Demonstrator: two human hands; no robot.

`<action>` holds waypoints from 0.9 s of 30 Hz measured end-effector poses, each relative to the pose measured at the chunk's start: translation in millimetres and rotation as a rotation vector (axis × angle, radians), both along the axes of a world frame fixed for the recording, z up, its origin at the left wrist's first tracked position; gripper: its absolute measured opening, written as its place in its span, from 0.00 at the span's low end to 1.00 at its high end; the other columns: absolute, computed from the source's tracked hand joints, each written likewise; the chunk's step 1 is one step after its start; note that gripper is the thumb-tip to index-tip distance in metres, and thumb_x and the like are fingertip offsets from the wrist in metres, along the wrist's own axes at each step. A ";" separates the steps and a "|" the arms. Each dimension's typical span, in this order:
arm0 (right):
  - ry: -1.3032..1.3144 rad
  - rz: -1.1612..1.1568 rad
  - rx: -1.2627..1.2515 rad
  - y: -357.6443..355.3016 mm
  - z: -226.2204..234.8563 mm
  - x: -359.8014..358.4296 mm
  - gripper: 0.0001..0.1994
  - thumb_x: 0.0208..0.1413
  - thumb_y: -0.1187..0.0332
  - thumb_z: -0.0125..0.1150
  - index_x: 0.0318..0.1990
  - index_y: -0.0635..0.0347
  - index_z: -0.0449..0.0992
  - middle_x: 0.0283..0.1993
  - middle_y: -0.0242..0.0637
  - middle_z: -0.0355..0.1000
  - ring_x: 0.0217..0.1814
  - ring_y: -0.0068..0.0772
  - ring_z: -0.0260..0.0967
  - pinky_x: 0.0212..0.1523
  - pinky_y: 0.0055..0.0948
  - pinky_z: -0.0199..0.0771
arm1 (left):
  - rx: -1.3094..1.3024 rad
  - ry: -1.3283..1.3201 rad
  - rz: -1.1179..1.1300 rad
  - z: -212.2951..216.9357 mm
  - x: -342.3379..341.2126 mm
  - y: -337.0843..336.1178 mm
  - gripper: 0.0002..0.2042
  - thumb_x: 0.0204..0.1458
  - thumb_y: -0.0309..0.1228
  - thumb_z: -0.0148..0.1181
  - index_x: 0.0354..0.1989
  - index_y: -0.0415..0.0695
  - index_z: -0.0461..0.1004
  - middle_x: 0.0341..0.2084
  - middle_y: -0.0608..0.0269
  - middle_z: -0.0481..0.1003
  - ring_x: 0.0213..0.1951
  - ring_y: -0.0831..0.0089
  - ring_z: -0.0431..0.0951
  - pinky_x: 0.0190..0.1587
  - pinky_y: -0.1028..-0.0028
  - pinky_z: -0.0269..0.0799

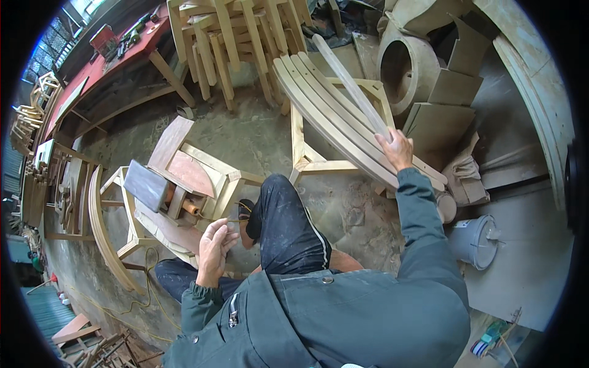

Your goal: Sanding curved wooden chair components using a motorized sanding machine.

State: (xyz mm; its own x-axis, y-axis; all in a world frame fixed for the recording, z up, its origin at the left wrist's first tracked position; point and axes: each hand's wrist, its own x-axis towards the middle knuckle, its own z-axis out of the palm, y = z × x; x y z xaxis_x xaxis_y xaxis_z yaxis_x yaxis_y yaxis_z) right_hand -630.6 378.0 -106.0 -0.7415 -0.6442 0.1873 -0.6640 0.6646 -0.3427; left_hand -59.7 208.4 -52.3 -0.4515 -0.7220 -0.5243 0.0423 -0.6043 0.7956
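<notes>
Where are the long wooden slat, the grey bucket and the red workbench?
Long wooden slat [346,80], head view, middle of its length.
Grey bucket [475,242], head view, its side wall.
Red workbench [101,64], head view, bare part of its top.

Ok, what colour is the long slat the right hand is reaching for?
Pale greyish wood; the slat under the right hand shows best in the head view.

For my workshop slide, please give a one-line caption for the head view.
Seated woodworker's right hand grips a curved wooden slat from a stack; left hand hovers open, empty.
</notes>
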 end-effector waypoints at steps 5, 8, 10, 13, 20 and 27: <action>0.067 0.035 0.025 -65.4 -24.2 -49.4 0.30 0.58 0.42 0.64 0.62 0.49 0.76 0.57 0.43 0.76 0.62 0.45 0.72 0.60 0.45 0.61 | 0.006 -0.045 0.023 0.4 -8.3 1.0 0.15 0.69 0.31 0.57 0.60 0.40 0.70 0.43 0.59 0.79 0.42 0.69 0.84 0.44 0.73 0.84; 0.078 -0.114 0.137 -92.7 -76.3 -52.3 0.30 0.62 0.42 0.59 0.66 0.44 0.71 0.60 0.44 0.74 0.68 0.51 0.65 0.64 0.53 0.58 | 0.018 -0.054 0.047 2.4 -8.8 2.8 0.14 0.69 0.31 0.56 0.60 0.40 0.70 0.43 0.58 0.79 0.42 0.68 0.84 0.45 0.72 0.84; 0.038 -0.131 0.183 -96.5 -91.9 -52.9 0.30 0.62 0.41 0.58 0.66 0.44 0.71 0.60 0.44 0.74 0.68 0.51 0.65 0.64 0.53 0.58 | 0.020 -0.054 0.069 5.3 -10.0 4.0 0.14 0.69 0.31 0.56 0.59 0.39 0.70 0.44 0.57 0.78 0.43 0.67 0.84 0.45 0.71 0.85; -0.019 -0.160 0.224 -89.6 -92.1 -52.1 0.29 0.61 0.41 0.58 0.66 0.43 0.71 0.61 0.42 0.75 0.68 0.48 0.66 0.66 0.53 0.57 | 0.032 -0.041 0.079 3.8 -11.4 1.3 0.14 0.69 0.30 0.56 0.59 0.40 0.70 0.44 0.57 0.78 0.43 0.67 0.84 0.45 0.71 0.85; -0.048 0.012 0.001 -61.8 -115.6 -74.9 0.27 0.58 0.48 0.67 0.61 0.50 0.75 0.56 0.46 0.79 0.58 0.54 0.75 0.58 0.51 0.73 | 0.051 -0.119 0.014 8.6 -32.0 -7.2 0.16 0.68 0.30 0.58 0.61 0.38 0.70 0.44 0.57 0.78 0.42 0.66 0.83 0.46 0.70 0.83; 0.259 -0.294 -0.184 18.6 -88.5 -59.9 0.27 0.56 0.48 0.64 0.60 0.48 0.76 0.62 0.40 0.71 0.66 0.52 0.66 0.63 0.54 0.62 | 0.070 -0.151 -0.055 12.3 -41.3 0.7 0.14 0.69 0.30 0.56 0.60 0.39 0.69 0.44 0.57 0.79 0.42 0.69 0.83 0.46 0.71 0.84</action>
State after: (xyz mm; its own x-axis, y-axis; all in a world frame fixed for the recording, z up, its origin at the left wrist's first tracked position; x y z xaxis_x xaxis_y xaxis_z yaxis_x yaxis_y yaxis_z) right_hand -690.6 396.5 -194.5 -0.8020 -0.3516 0.4828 -0.5354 0.7816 -0.3201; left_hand -100.9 209.2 -40.0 -0.4016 -0.6577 -0.6373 -0.1090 -0.6566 0.7464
